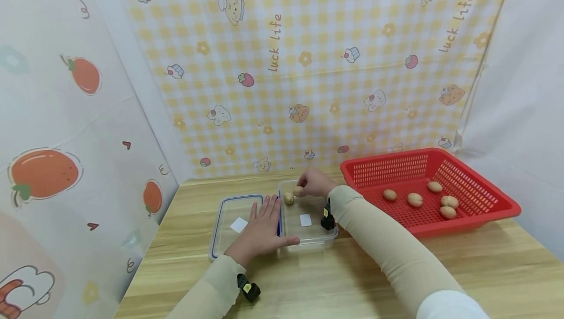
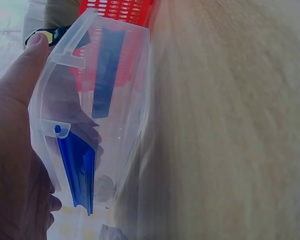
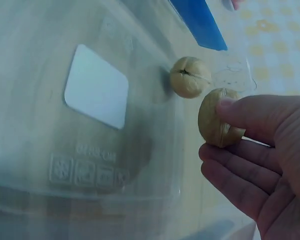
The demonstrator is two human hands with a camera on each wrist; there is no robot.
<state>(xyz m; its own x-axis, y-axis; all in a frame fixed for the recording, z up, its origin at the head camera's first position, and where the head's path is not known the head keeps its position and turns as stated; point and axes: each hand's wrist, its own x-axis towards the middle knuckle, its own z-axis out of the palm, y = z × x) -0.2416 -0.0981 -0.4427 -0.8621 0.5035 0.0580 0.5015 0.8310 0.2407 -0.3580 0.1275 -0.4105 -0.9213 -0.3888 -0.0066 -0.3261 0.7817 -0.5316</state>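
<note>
A clear plastic container with blue latches stands on the wooden table. My right hand pinches a walnut between thumb and fingers at the container's far end. Another walnut lies inside the container, just beside the held one. Across the container's left side rests my left hand, fingers straight and pointing away, thumb stretched along the near rim. In the left wrist view, a blue latch hangs down from the container wall close to that hand. A white square shows on the container's floor.
Left of the container lies a clear lid with a blue seal, partly covered by my left hand. At the right stands a red perforated basket with several walnuts in it. A patterned curtain hangs behind the table.
</note>
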